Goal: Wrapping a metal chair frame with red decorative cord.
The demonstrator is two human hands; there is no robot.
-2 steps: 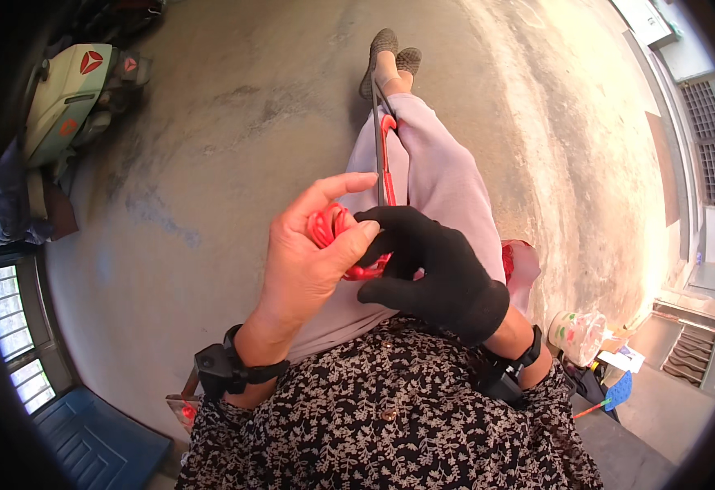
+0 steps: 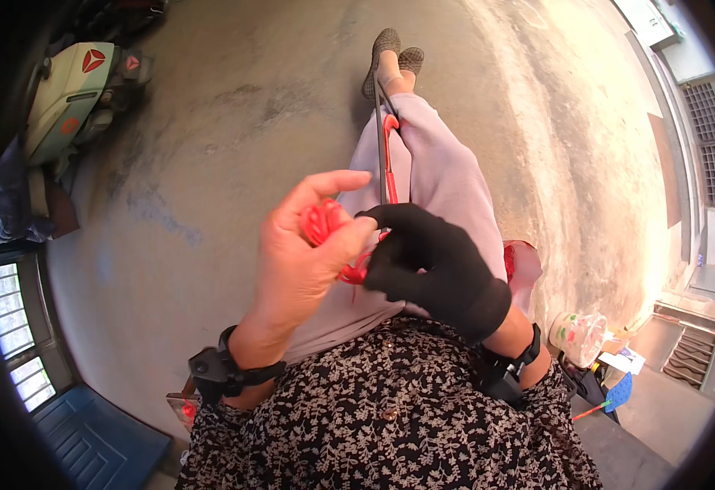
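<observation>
A bundle of glossy red cord (image 2: 321, 220) sits in the grip of my bare left hand (image 2: 296, 245), its forefinger stretched out above. My right hand (image 2: 439, 269), in a black glove, is closed close beside the left thumb, its fingertips at the red cord; more red loops show below the left thumb. Dark thin bands (image 2: 380, 139) run from my feet down my legs toward my hands. Partway along them a red strip (image 2: 391, 159) lies beside or around the bands; I cannot tell which. Where bands and cord meet is hidden behind the glove.
My legs in pale trousers (image 2: 455, 180) stretch ahead, feet crossed. A pale scooter (image 2: 71, 98) stands at far left, above a blue door panel (image 2: 100, 437). On the right are a white plastic bag (image 2: 580, 336) and a blue fly swatter (image 2: 618, 392). Something red (image 2: 521, 260) lies beside my knee.
My left hand has shifted slightly left and turned a little with the red bundle. The right fingers have drawn in closer together, covering more of the lower loops.
</observation>
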